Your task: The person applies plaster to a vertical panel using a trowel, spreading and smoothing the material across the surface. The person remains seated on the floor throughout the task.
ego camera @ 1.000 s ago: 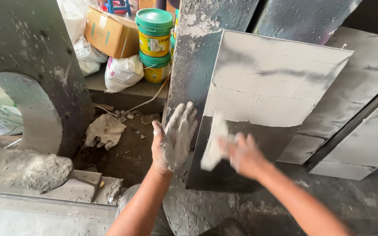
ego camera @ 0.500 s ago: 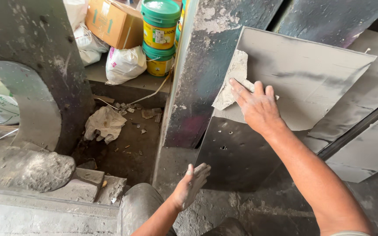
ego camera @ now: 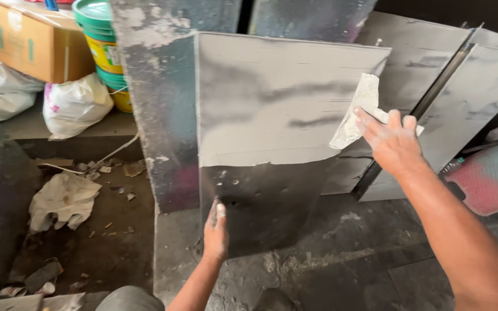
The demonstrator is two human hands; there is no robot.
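You have a flat, square-cornered metal sheet [ego camera: 272, 132] standing nearly upright in front of you, its lower edge down on the dark, stained floor [ego camera: 341, 259] and its back leaning against a scuffed grey pillar [ego camera: 157, 115]. Its upper part is coated in a dull, pale grey layer with darker streaks running across it; the lower part is bare, dark and shiny, speckled with small pale spots. The boundary between the two runs roughly level, with a ragged edge. Against the sheet's upper right corner you press a crumpled whitish rag [ego camera: 355, 112], folded thick and smeared with the same pale grey.
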